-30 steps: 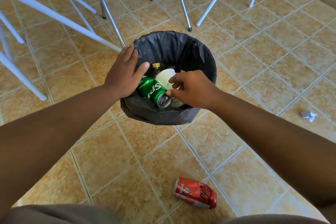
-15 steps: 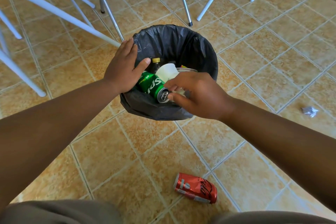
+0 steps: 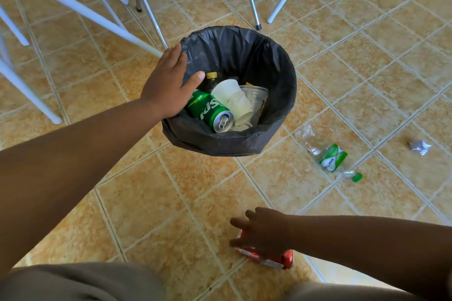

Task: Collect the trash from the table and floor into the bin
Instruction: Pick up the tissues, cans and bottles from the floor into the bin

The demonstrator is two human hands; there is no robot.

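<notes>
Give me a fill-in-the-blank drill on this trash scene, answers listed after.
1. The left hand rests on the rim of the bin, lined with a ____ bag.
2. The right hand covers part of the red can, which lies ____ the bin.
3. The green can lies ____ the bin.
4. The bottle on the floor has a ____ cap.
Answers: black; outside; inside; green.
</notes>
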